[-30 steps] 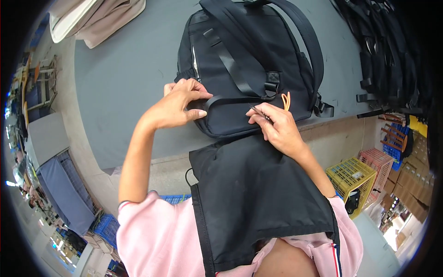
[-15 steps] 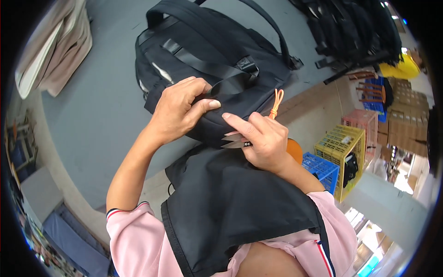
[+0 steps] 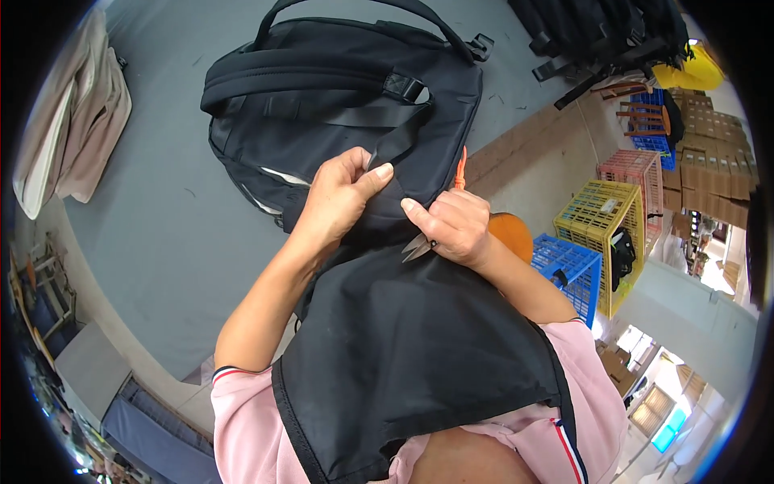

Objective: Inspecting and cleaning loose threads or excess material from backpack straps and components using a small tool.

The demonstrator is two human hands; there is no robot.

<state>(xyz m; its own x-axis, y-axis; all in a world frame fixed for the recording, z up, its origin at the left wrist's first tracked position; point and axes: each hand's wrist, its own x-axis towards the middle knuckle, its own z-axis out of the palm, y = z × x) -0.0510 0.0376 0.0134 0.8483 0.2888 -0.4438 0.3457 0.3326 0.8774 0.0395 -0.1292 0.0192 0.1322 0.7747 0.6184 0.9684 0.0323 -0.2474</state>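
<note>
left hand [image 3: 343, 198] pinching the near edge of the black backpack [image 3: 339, 113] | right hand [image 3: 451, 226] just beside, gripping small snips [image 3: 417, 248] | backpack lies far of both hands on grey table [image 3: 145, 242]

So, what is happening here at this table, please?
A person in a pink shirt and dark apron works on a black backpack that lies on a grey table. The left hand pinches the fabric at the near edge of the backpack. The right hand holds small thread snips with an orange handle, their blades pointing at that same edge. More black bags lie at the far corner, and coloured crates stand on the floor.
</note>
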